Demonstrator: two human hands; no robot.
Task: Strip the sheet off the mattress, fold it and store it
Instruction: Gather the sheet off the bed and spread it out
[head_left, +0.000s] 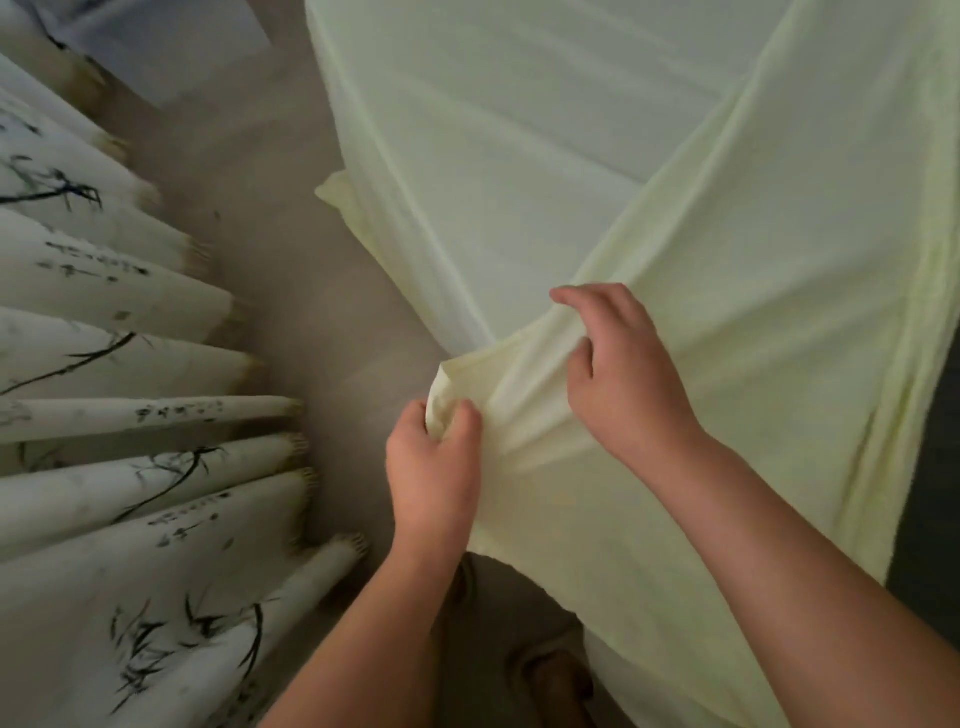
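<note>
A pale yellow sheet (753, 322) covers the mattress (509, 171), which fills the upper right of the head view. Its near corner is lifted and pulled back in a diagonal fold toward me. My left hand (434, 467) pinches the bunched tip of that corner between thumb and curled fingers. My right hand (623, 374) lies on top of the fold just right of the corner, fingers bent and gathering the cloth, index finger reaching out along the edge. The mattress surface itself is hidden under the sheet.
White pleated curtains (104, 415) with black bamboo print hang along the left, close to the bed. A narrow strip of beige floor (291, 291) runs between curtain and mattress. A dark strip (930, 467) shows at the right edge. My foot is dimly visible below the sheet.
</note>
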